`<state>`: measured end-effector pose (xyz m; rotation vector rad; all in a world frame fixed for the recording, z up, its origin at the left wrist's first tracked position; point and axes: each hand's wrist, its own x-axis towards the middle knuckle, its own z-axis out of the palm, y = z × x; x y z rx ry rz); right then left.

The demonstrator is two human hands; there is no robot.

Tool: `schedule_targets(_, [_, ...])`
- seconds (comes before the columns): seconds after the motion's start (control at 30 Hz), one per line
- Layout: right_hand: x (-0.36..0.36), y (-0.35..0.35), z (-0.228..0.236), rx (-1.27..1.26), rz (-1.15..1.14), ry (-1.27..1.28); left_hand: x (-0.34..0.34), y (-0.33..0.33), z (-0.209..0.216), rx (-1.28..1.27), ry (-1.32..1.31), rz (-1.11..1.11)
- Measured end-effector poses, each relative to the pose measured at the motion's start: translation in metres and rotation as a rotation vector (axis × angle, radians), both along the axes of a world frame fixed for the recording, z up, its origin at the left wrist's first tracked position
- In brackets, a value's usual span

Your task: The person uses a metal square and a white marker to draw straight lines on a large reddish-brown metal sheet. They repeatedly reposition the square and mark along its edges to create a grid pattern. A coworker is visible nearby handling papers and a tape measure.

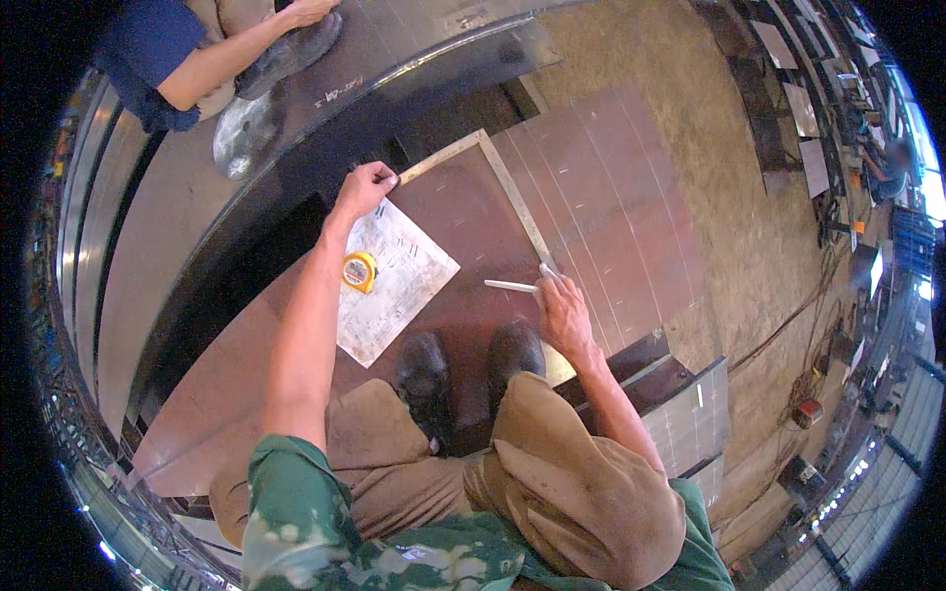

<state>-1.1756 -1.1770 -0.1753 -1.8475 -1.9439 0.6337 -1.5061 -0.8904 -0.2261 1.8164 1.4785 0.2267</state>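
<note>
A metal framing square lies on a reddish-brown steel plate marked with several thin white lines. At the end of its shorter arm, my left hand pinches the metal. My right hand rests by the free end of the longer arm, fingers closed round a slim white marking stick that points left; whether it is chalk or a pen I cannot tell. Between my arms lies a smudged white sheet of paper with handwritten marks. A yellow tape measure sits on its left part.
My dark shoes are on the plate. A long curved steel beam runs along the left. Beyond it a co-worker's arm reaches over another plate. Metal pieces lie on the floor at right, where cables also run.
</note>
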Motion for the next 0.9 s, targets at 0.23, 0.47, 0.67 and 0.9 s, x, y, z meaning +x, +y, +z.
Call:
schedule_targets(0.23, [-0.011,-0.003,-0.004,-0.059,-0.074,0.063,-0.012,-0.006,0.006,0.022,0.073,0.002])
schedule_targets(0.47, [-0.008,0.001,0.006,-0.057,-0.095,0.043,-0.106,-0.051,0.023,0.155,0.299,0.328])
schedule_targets(0.67, [-0.012,0.006,0.008,-0.06,-0.093,0.1,-0.171,-0.112,0.035,0.173,0.289,0.357])
schedule_targets(0.9, [-0.003,0.012,0.018,-0.06,-0.068,0.096,-0.133,-0.159,0.075,-0.163,0.496,0.315])
